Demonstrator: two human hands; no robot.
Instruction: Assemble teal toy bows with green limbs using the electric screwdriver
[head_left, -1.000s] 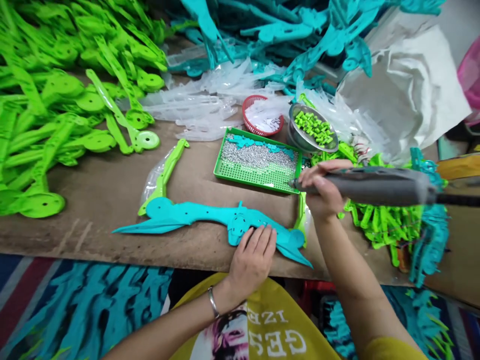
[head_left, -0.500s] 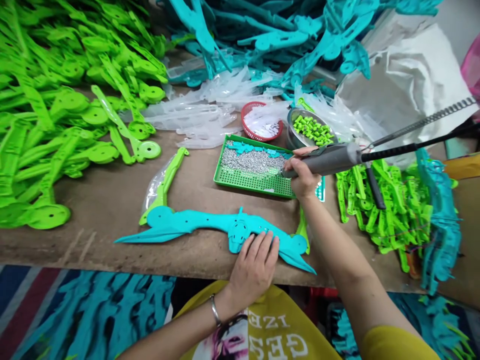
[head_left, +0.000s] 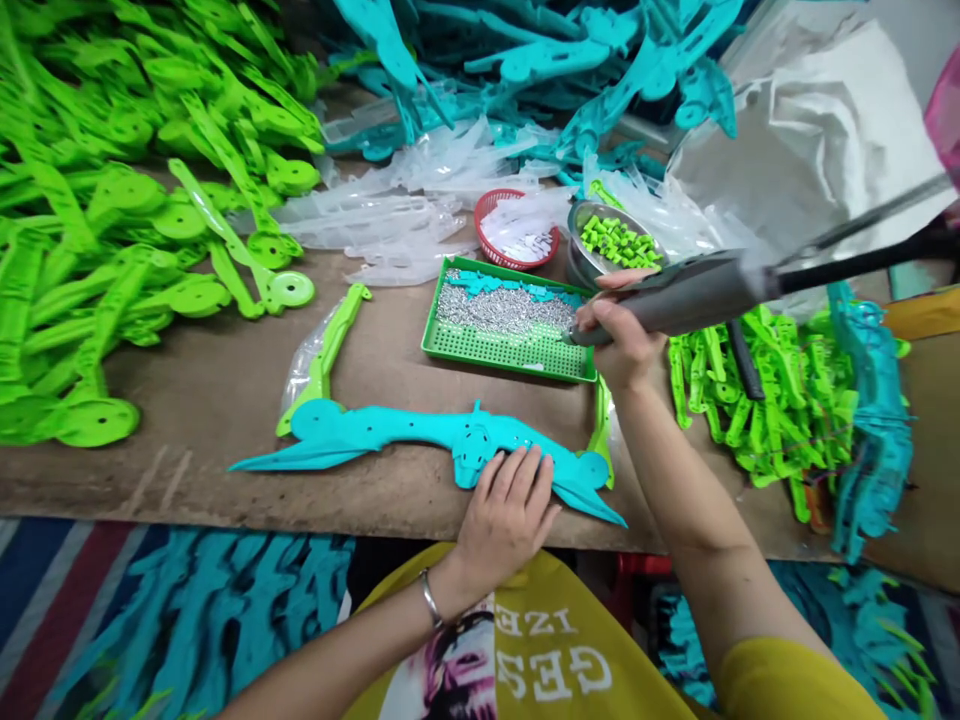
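Observation:
My left hand [head_left: 504, 520] lies flat on the right half of a blue plastic bow-shaped piece [head_left: 409, 424], fingers extended and nearly together over its surface. At each end of this piece, a lime-green arm [head_left: 334, 345] stands out away from me; a clear plastic part is alongside the left one. My right hand [head_left: 626, 335] is closed around a grey electric screwdriver [head_left: 686, 295], whose cord and coiled hanger run off to the right. Its tip points left, over the right side of a green perforated tray [head_left: 495, 357] holding small silver screws [head_left: 487, 308] and blue pieces.
Lime-green parts [head_left: 97, 200] pile up at left, blue parts [head_left: 525, 65] at the back. Clear plastic pieces [head_left: 390, 225], a red basket [head_left: 517, 263] and a metal bowl [head_left: 581, 265] of green pieces lie behind the tray. More green parts [head_left: 765, 420] are at right.
The screwdriver and my right hand have shifted slightly right relative to the tray. My left hand stays on the blue piece. The whole view has moved a little.

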